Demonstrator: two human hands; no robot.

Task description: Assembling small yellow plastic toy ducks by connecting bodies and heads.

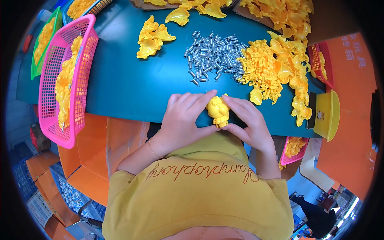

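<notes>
Between my two hands, at the near edge of the teal table, is a small yellow plastic figure with a rounded body and a narrower base. My left hand presses its fingertips and thumb against the figure's left side. From the other side my right hand grips it with thumb and fingers. Just beyond the hands lies a loose heap of small silvery metal cylinders. A pile of small yellow plastic parts adjoins it on the right.
Larger curved yellow shells spread along the right and the far edge. A separate yellow cluster lies at far left. A pink basket of yellow pieces stands left, a yellow container right. Orange boxes are below the table.
</notes>
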